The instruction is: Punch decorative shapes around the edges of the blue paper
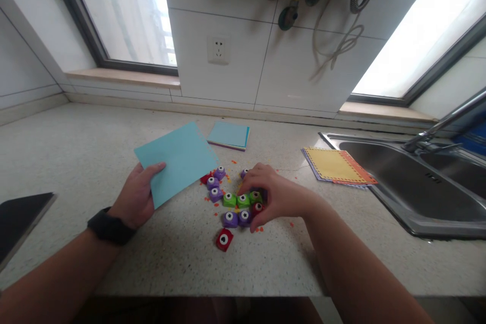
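Observation:
My left hand is closed on a light blue sheet of paper, thumb on top, holding it tilted above the counter. The sheet's right edge shows small punched marks. My right hand curves over the right side of a cluster of small craft punches, thumb and fingers apart. Beneath it are a green punch and a red punch, partly covered by the hand. Purple punches and more green punches sit close by. A red punch with a heart lies nearest the front.
Orange and yellow paper bits are scattered around the punches. A stack of coloured paper lies behind. Yellow and orange punched sheets lie beside the steel sink. A dark flat object is at the left edge.

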Motion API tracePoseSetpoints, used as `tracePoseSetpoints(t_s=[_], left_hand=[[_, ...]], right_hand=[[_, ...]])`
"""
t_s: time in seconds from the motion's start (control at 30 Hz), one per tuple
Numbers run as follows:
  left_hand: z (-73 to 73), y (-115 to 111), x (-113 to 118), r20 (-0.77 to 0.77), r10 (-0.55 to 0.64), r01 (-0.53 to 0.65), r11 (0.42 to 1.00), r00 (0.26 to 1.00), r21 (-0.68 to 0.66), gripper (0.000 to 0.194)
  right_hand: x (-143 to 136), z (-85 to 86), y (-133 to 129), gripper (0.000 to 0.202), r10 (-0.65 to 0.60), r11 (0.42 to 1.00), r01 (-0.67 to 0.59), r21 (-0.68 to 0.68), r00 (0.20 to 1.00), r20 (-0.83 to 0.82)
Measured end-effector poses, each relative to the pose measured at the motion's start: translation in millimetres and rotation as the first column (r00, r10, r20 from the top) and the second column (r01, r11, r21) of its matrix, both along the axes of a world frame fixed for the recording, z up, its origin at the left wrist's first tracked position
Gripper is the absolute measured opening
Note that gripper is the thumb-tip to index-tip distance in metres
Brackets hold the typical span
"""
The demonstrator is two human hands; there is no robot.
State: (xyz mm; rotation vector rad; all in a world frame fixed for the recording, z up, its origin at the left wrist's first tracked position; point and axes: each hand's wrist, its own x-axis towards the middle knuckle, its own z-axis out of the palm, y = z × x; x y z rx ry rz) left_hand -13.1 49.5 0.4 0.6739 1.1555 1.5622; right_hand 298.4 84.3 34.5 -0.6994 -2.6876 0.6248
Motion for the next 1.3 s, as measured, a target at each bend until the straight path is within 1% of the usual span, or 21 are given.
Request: tracePoseSetpoints(t_s=[0.13, 0.23, 0.4, 0.43, 0.5, 0.57, 0.67, 0.73, 0.8, 0.87, 0.93, 0.97, 1.0, 1.07, 1.13, 1.2, 1.3], left_hand=[[0.3, 0, 1, 0.003, 0.003, -0.003, 1.000, 1.000, -0.006, 0.041], [1.8, 0, 2, -0.008, 0.011, -0.012, 1.000, 1.000, -0.017, 0.038], [4.6, -1, 4, -0.034, -0.015, 0.015, 1.000, 0.999, -0.014, 0.035], [4.8, -2, 3, -0.043, -0.015, 0.014, 1.000, 0.999, -0.015, 0.035], [4.9, -3, 3, -0.056, -0.010, 0.009, 1.000, 0.998, -0.030, 0.032], [4.5, -3, 2, -0.055, -0.007, 0.004, 0.999, 0.998, -0.051, 0.029], [3.7, -4, 2, -0.028, -0.037, 0.035, 0.996, 0.999, -0.077, 0.025], [3.3, -4, 2, -0.006, -0.060, 0.060, 0.995, 0.998, -0.075, 0.024], [2.7, -5, 3, 0.006, -0.084, 0.084, 0.994, 0.996, -0.063, 0.024], [1.7, -5, 3, 0.010, -0.103, 0.103, 0.993, 0.995, -0.062, 0.026], [0.3, -6, 3, 0.007, -0.117, 0.118, 0.990, 0.993, -0.072, 0.030], [-0.6, -7, 3, 0.000, -0.126, 0.126, 0.989, 0.992, -0.080, 0.033], [-1.6, -7, 3, -0.009, -0.139, 0.137, 0.986, 0.990, -0.090, 0.035], [-3.4, -9, 3, -0.035, -0.183, 0.178, 0.978, 0.983, -0.109, 0.038], [-4.6, -10, 3, -0.059, -0.238, 0.230, 0.966, 0.969, -0.118, 0.038], [-4.8, -12, 4, -0.095, -0.280, 0.269, 0.956, 0.955, -0.117, 0.035], [-3.8, -15, 7, -0.206, -0.285, 0.262, 0.956, 0.936, -0.132, 0.030]], right_hand=[[-4, -4.0, -2, 0.043, -0.039, 0.999, 0.037, 0.027, 0.996, 0.085], [-8, -7.5, -3, 0.031, -0.072, 0.996, 0.068, 0.059, 0.995, 0.073], [-13, -15.3, -2, 0.015, -0.151, 0.981, 0.146, 0.124, 0.988, 0.029], [-13, -16.9, -1, 0.017, -0.178, 0.974, 0.172, 0.149, 0.984, 0.025], [-14, -19.5, 0, 0.026, -0.232, 0.955, 0.222, 0.199, 0.972, 0.027], [-14, -20.8, 1, 0.032, -0.260, 0.942, 0.243, 0.230, 0.965, 0.044], [-14, -20.7, 0, 0.024, -0.263, 0.938, 0.244, 0.245, 0.964, 0.049], [-15, -19.6, 0, 0.018, -0.248, 0.945, 0.237, 0.225, 0.969, 0.020], [-16, -18.1, -1, 0.015, -0.250, 0.952, 0.254, 0.169, 0.967, -0.042], [-16, -16.6, -1, 0.014, -0.320, 0.942, 0.330, 0.069, 0.939, -0.127], [-16, -15.9, 0, 0.017, -0.434, 0.901, 0.427, -0.081, 0.875, -0.215], [-16, -16.1, 1, 0.019, -0.481, 0.876, 0.450, -0.173, 0.836, -0.265], [-15, -16.5, 2, 0.022, -0.515, 0.854, 0.442, -0.274, 0.797, -0.317], [-15, -18.1, 5, 0.026, -0.557, 0.811, 0.358, -0.462, 0.714, -0.424], [-14, -20.0, 8, 0.029, -0.588, 0.767, 0.241, -0.594, 0.632, -0.504], [-14, -21.1, 10, 0.031, -0.618, 0.727, 0.148, -0.670, 0.567, -0.545], [-15, -20.1, 11, 0.035, -0.654, 0.677, 0.051, -0.735, 0.500, -0.567]])
